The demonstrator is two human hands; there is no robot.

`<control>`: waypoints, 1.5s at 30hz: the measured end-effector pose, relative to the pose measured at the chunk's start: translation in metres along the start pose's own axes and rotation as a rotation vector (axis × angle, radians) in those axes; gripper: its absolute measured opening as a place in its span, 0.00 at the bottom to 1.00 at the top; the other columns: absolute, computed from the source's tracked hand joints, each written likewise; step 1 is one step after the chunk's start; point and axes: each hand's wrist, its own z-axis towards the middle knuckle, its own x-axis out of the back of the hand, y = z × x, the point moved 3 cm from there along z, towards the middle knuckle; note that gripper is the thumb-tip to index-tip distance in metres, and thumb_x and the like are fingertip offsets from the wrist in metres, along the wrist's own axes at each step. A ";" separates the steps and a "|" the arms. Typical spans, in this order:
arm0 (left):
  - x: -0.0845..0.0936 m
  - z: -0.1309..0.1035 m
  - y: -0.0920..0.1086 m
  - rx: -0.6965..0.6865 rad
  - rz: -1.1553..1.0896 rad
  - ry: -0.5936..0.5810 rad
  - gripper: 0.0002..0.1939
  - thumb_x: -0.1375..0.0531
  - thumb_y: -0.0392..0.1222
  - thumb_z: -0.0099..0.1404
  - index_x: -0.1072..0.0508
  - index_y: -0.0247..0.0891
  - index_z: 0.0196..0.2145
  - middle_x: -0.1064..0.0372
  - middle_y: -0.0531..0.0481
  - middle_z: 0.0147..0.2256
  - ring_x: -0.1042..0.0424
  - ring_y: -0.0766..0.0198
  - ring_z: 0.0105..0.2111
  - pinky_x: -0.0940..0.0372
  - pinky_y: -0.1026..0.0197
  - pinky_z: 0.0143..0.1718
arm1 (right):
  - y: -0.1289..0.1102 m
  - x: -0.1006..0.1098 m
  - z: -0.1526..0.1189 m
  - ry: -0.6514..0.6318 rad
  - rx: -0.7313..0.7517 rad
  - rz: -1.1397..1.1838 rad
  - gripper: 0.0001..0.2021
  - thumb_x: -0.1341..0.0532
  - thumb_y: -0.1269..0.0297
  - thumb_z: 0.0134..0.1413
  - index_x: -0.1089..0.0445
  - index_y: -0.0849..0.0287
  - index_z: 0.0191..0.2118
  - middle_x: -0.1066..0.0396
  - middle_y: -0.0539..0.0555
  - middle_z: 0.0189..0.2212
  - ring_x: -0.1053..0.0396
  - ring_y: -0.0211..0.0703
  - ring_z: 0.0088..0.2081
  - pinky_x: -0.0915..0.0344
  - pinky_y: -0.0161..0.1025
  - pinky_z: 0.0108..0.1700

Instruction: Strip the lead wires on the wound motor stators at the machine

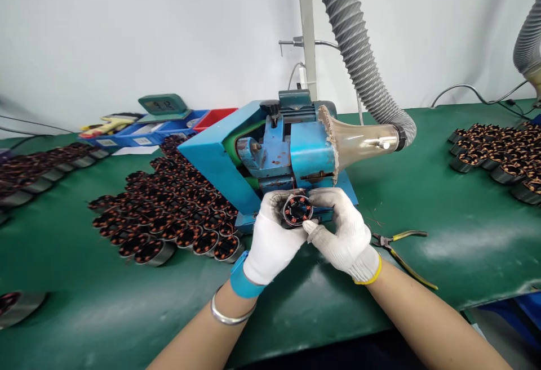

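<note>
Between my two white-gloved hands is a motor stator (298, 210), a metal ring with copper windings and a dark centre facing me. My left hand (276, 226) wraps round its left side, and a blue band circles that wrist. My right hand (340, 226) grips the right side, its thumb on the lower rim. Both hands are at the front of a blue belt-driven machine (313, 147), close below its housing. Whether the stator touches the machine is hidden. Just right of my right hand lies a pair of yellow-handled pliers (386, 240).
Many similar stators (169, 206) crowd the green table (127, 308) left of the machine, with others at far left and right. A clear funnel (359, 142) joins a grey hose (355, 38). Behind stand blue bins (156, 130), a red bin (213, 117) and a digital display (164, 104).
</note>
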 end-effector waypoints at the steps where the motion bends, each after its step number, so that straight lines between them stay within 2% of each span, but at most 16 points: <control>1: 0.000 0.000 0.000 0.004 -0.009 -0.011 0.25 0.31 0.32 0.44 0.33 0.39 0.41 0.26 0.49 0.39 0.24 0.59 0.39 0.26 0.57 0.41 | 0.000 0.001 0.000 -0.015 -0.025 -0.012 0.18 0.37 0.66 0.52 0.35 0.58 0.49 0.31 0.58 0.46 0.30 0.46 0.49 0.31 0.44 0.52; 3: 0.001 0.001 0.000 0.006 -0.011 -0.055 0.24 0.32 0.32 0.44 0.33 0.39 0.40 0.26 0.49 0.38 0.23 0.59 0.38 0.26 0.58 0.40 | -0.001 0.003 0.001 -0.071 -0.040 -0.068 0.27 0.37 0.66 0.51 0.41 0.59 0.58 0.33 0.60 0.53 0.31 0.48 0.52 0.31 0.46 0.53; 5: 0.002 0.002 0.001 -0.010 0.017 -0.102 0.25 0.32 0.32 0.45 0.33 0.39 0.41 0.26 0.49 0.38 0.24 0.59 0.38 0.26 0.59 0.39 | -0.005 0.005 0.004 -0.153 0.048 -0.141 0.32 0.38 0.66 0.51 0.45 0.61 0.62 0.37 0.62 0.58 0.35 0.50 0.56 0.35 0.48 0.57; 8: 0.007 0.004 0.002 -0.060 0.097 -0.110 0.25 0.32 0.32 0.45 0.33 0.38 0.41 0.26 0.49 0.38 0.24 0.59 0.38 0.27 0.58 0.40 | -0.008 0.010 0.009 -0.235 0.162 -0.250 0.24 0.39 0.64 0.54 0.37 0.59 0.56 0.31 0.60 0.52 0.33 0.51 0.54 0.35 0.48 0.56; 12: 0.012 0.006 0.001 -0.104 0.134 -0.072 0.24 0.32 0.33 0.45 0.33 0.38 0.41 0.26 0.48 0.38 0.24 0.58 0.39 0.27 0.57 0.41 | -0.003 0.015 0.011 -0.229 0.064 -0.453 0.17 0.36 0.54 0.52 0.29 0.58 0.45 0.27 0.55 0.38 0.29 0.50 0.39 0.33 0.46 0.43; 16: 0.012 0.006 0.000 -0.110 0.154 -0.101 0.25 0.32 0.35 0.46 0.33 0.38 0.42 0.26 0.47 0.40 0.24 0.56 0.40 0.27 0.56 0.42 | -0.002 0.013 0.008 -0.256 0.036 -0.562 0.18 0.37 0.48 0.52 0.29 0.58 0.39 0.28 0.54 0.33 0.31 0.49 0.36 0.36 0.44 0.39; 19: 0.012 0.006 0.001 -0.137 0.193 -0.089 0.24 0.32 0.35 0.47 0.33 0.38 0.42 0.26 0.47 0.39 0.24 0.56 0.40 0.27 0.55 0.42 | -0.005 0.011 0.007 -0.337 -0.002 -0.495 0.13 0.43 0.54 0.60 0.30 0.58 0.34 0.29 0.53 0.31 0.33 0.45 0.33 0.39 0.41 0.36; 22: 0.012 0.004 0.004 -0.153 0.230 -0.037 0.23 0.32 0.36 0.48 0.34 0.38 0.41 0.27 0.48 0.38 0.24 0.57 0.38 0.27 0.55 0.41 | -0.004 0.015 0.010 -0.391 -0.189 -0.297 0.10 0.45 0.60 0.61 0.32 0.57 0.31 0.31 0.50 0.27 0.35 0.39 0.30 0.41 0.37 0.32; 25: 0.012 0.001 0.005 -0.151 0.246 0.027 0.24 0.31 0.37 0.48 0.35 0.39 0.42 0.28 0.48 0.39 0.24 0.58 0.39 0.28 0.54 0.41 | 0.002 0.027 0.016 -0.222 -0.387 -0.022 0.11 0.45 0.58 0.61 0.33 0.57 0.30 0.32 0.49 0.26 0.36 0.38 0.28 0.40 0.35 0.31; 28: 0.012 0.000 0.002 -0.147 0.238 0.080 0.26 0.31 0.38 0.47 0.37 0.40 0.43 0.28 0.50 0.39 0.25 0.58 0.39 0.28 0.54 0.41 | 0.007 0.036 0.020 -0.023 -0.448 0.071 0.14 0.45 0.53 0.61 0.34 0.57 0.30 0.33 0.49 0.25 0.38 0.37 0.26 0.40 0.35 0.29; 33: 0.012 0.001 0.003 -0.178 0.331 0.070 0.22 0.32 0.39 0.50 0.35 0.40 0.42 0.29 0.49 0.39 0.25 0.58 0.39 0.29 0.54 0.42 | 0.001 0.021 0.014 -0.280 -0.418 -0.018 0.09 0.41 0.57 0.57 0.32 0.57 0.32 0.30 0.48 0.25 0.34 0.38 0.28 0.38 0.35 0.32; 35: 0.011 0.001 0.004 -0.176 0.429 0.058 0.19 0.33 0.40 0.51 0.33 0.39 0.40 0.30 0.50 0.37 0.26 0.59 0.38 0.30 0.55 0.42 | 0.001 0.022 0.016 -0.225 -0.417 0.059 0.11 0.43 0.57 0.59 0.33 0.57 0.29 0.31 0.48 0.25 0.34 0.37 0.28 0.38 0.35 0.31; 38: 0.012 0.001 0.005 -0.130 0.489 0.114 0.20 0.32 0.40 0.49 0.34 0.39 0.38 0.31 0.52 0.33 0.27 0.60 0.34 0.30 0.58 0.39 | 0.008 0.034 0.021 0.039 -0.491 0.151 0.13 0.44 0.55 0.59 0.34 0.58 0.28 0.31 0.49 0.24 0.36 0.36 0.26 0.37 0.35 0.29; 39: 0.011 0.000 0.005 -0.117 0.479 0.126 0.20 0.32 0.40 0.49 0.34 0.39 0.39 0.30 0.52 0.33 0.27 0.60 0.33 0.30 0.58 0.38 | 0.010 0.034 0.021 0.066 -0.514 0.156 0.13 0.42 0.54 0.57 0.33 0.58 0.29 0.31 0.49 0.24 0.36 0.36 0.26 0.37 0.35 0.29; 43: 0.000 -0.004 0.006 -0.099 0.410 0.086 0.18 0.34 0.41 0.52 0.34 0.40 0.39 0.29 0.51 0.34 0.27 0.60 0.34 0.30 0.58 0.38 | 0.008 0.014 0.013 -0.085 -0.479 0.142 0.08 0.38 0.59 0.52 0.29 0.59 0.33 0.29 0.50 0.29 0.33 0.39 0.31 0.34 0.37 0.35; 45: -0.006 -0.007 0.008 -0.093 0.387 0.089 0.17 0.34 0.41 0.52 0.35 0.41 0.38 0.30 0.52 0.32 0.27 0.61 0.32 0.30 0.58 0.35 | 0.007 0.004 0.008 -0.083 -0.469 0.184 0.07 0.39 0.61 0.52 0.30 0.59 0.30 0.30 0.51 0.27 0.33 0.39 0.30 0.34 0.38 0.35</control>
